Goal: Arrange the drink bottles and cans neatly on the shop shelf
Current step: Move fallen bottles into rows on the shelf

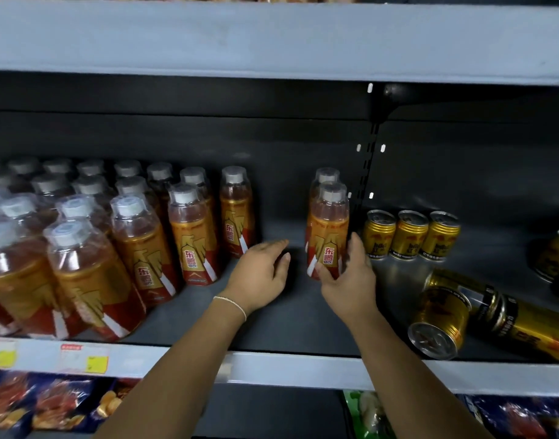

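Both your forearms reach up and forward over the shelf's front rail [303, 370], the left one wearing a thin bracelet [232, 304] at the wrist. Your left hand [260, 272] hangs palm-down with the fingers spread loosely and holds nothing; it hovers over the bare gap in the shelf, its fingertips close to the base of the nearest bottle in the left block of bottles [91, 242]. Your right hand [347, 278] is wrapped around the lower part of an upright orange bottle [327, 232], thumb on the front of the label and fingers curled round the right side. A second bottle [325, 176] stands directly behind it, mostly hidden. To your right, near the front edge, a gold can [439, 323] lies on its side with its top facing you, touching a taller gold can [506, 312] that also lies tipped over. Farther back, three gold cans [411, 234] stand upright in a row just right of the held bottle. At the far right edge more cans [556, 255] are only partly visible.
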{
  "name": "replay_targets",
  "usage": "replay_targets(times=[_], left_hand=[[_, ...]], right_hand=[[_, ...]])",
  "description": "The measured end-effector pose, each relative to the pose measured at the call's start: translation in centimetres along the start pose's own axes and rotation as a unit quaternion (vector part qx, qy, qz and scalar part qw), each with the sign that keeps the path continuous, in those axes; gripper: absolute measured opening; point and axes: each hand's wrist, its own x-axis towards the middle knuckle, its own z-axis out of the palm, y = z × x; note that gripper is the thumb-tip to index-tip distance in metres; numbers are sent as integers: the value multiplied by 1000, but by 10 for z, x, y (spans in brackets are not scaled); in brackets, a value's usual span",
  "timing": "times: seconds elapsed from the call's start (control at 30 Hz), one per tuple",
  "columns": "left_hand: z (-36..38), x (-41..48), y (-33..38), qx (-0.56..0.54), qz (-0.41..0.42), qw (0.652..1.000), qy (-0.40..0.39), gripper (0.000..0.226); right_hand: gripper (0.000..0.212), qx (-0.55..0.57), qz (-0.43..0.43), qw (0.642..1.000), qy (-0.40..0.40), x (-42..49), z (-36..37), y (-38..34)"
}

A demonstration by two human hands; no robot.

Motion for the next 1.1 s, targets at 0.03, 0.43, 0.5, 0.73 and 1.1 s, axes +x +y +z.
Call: replay_targets(times=[0.03, 0.43, 0.5, 0.73, 1.1], left_hand=[[-7, -5, -2, -5, -7, 1000, 5, 39], [-39, -68, -31, 41, -84, 993, 65, 50], [-38, -68, -31, 44, -88, 993, 72, 52], [-37, -67, -31, 42, -107, 989, 88, 57], [-36, -67, -35, 14, -102, 990, 98, 60]], right_hand=[[80, 16, -17, 999, 41, -2, -2, -3], [51, 7, -126, 987, -96, 10, 72, -62], [59, -7, -93, 986, -135, 21, 93, -70], [59, 10, -28, 988, -152, 52, 139, -94], [48, 10, -68, 982, -176, 22, 90, -70]])
